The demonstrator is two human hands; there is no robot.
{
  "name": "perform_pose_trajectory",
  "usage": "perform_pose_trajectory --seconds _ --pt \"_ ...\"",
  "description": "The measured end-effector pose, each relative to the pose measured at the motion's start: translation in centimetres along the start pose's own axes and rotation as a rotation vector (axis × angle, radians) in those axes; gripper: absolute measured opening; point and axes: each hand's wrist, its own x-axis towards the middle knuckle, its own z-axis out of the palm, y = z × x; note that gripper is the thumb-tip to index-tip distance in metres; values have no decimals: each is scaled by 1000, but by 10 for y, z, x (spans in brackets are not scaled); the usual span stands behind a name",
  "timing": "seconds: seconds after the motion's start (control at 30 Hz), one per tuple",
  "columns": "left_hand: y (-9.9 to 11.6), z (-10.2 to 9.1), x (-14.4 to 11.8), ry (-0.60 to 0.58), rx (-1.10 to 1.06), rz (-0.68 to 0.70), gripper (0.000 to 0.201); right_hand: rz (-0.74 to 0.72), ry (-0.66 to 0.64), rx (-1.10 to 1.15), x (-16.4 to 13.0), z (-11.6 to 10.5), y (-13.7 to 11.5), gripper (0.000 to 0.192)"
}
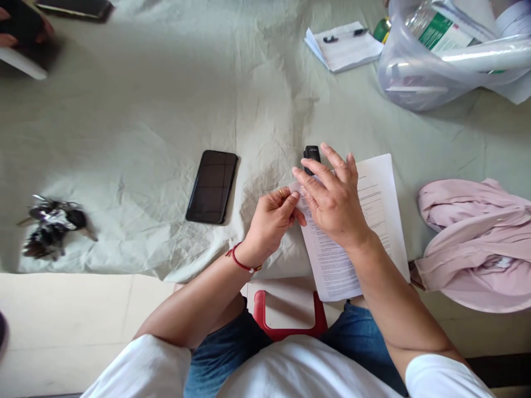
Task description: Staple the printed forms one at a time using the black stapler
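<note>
So left hand (271,221) pinches the printed sheets' (373,221) corner, right hand (332,202) spread flat on top; sheets overhang the bench's near edge and could slip off.

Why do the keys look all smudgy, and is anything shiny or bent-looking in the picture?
In the head view, the keys near the left edge are smeared by blur, while the printed paper under the right hand stays fairly sharp; the plastic bag shows white glare; the phone reflects a faint window grid; the hands cast soft shadows on the cloth; edges bend like a wide lens.
</note>
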Motion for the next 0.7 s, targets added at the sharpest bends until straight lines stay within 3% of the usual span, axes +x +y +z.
perform_pose_trajectory --seconds 0.7 --pt "4 -4 -2 3 53 14 38 -16 -29 39 0 3 -5 43"
